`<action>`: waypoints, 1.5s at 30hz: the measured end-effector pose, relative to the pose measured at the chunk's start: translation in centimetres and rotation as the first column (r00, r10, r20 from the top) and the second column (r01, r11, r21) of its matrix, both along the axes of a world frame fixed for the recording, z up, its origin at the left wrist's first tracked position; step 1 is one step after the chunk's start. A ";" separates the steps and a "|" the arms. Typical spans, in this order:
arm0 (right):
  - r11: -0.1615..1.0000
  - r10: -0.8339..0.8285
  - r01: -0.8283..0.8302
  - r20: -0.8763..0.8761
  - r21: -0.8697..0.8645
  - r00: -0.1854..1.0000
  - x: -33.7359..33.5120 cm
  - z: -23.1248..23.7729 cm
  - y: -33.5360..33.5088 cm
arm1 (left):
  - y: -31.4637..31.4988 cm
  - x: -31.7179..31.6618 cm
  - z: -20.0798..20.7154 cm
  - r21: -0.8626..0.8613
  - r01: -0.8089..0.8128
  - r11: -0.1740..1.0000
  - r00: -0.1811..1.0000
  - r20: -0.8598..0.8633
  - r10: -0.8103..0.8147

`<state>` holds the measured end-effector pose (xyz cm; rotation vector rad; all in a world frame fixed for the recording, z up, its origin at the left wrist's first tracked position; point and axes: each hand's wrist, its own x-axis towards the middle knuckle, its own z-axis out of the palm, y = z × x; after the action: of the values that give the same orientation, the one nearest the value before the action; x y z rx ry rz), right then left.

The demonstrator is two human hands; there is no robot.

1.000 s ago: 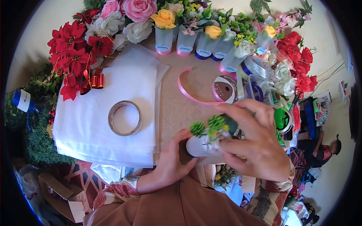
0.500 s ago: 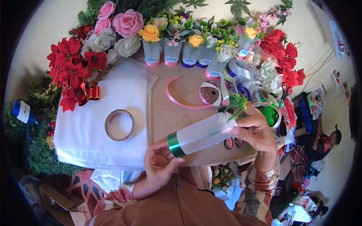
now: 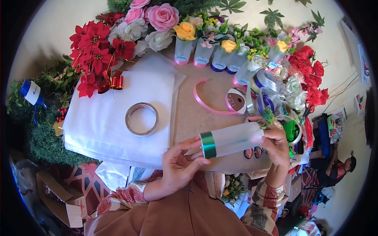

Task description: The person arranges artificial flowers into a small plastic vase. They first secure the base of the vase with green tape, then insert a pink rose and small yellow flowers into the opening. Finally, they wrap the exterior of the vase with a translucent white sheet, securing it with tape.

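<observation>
Over the near edge of the table I hold a frosted cylindrical vase [image 3: 238,139] lying almost level, with a shiny green ribbon band [image 3: 208,144] around its left end. My left hand [image 3: 180,163] supports that banded end, fingers behind and thumb below. At the mouth, my right hand [image 3: 277,143] grips the rim between thumb and fingers. A green flower sprig [image 3: 268,115] sticks out there beside my right fingers; its stem is mostly hidden. Behind the vase lie a loose pink ribbon [image 3: 204,103] and its brown-and-white spool [image 3: 236,99].
White translucent sheets [image 3: 102,126] cover the table's left part, with a tape roll [image 3: 141,119] on top. Finished vases [image 3: 204,53] with flowers line the back. Scissors [image 3: 252,152] lie below the vase. Red poinsettias [image 3: 94,47] stand back left; a person [image 3: 342,169] sits far right.
The vase has moved slightly right and turned closer to level, its banded end now facing me more. The sprig's stem shows less. The whole view has shifted.
</observation>
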<state>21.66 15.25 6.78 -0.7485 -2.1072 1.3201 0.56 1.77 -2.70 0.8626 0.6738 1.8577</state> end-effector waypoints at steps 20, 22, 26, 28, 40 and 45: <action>0.959 -0.193 0.129 -0.248 -0.254 0.949 0.0 -2.1 -0.3 | 0.9 0.2 1.6 0.201 -0.064 0.978 0.998 -0.009 0.067; 0.914 -0.227 0.080 -0.339 -0.397 0.913 0.1 -2.5 -0.3 | 1.1 -0.8 2.5 0.127 0.084 0.988 0.996 -0.034 -0.080; 0.810 -0.256 -0.028 -0.396 -0.586 0.882 0.8 -4.1 -0.1 | 1.3 -3.2 4.3 0.022 0.448 0.894 0.892 -0.067 -0.446; 0.733 -0.261 -0.072 -0.378 -0.677 0.888 1.0 -4.2 -0.1 | 1.7 -4.0 4.9 0.036 0.556 0.830 0.827 -0.124 -0.548; 0.746 -0.184 -0.165 -0.438 -0.645 0.880 -0.2 -4.6 -0.5 | 2.0 -4.3 4.8 0.145 0.697 0.702 0.705 0.040 -0.708; 0.729 -0.132 -0.223 -0.452 -0.648 0.882 -0.3 -4.0 -0.6 | 1.8 -4.3 5.0 0.168 0.707 0.687 0.684 0.083 -0.724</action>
<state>21.38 14.68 2.74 -0.5539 -1.2215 2.1085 -3.72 3.56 2.31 0.8930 0.0750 1.2173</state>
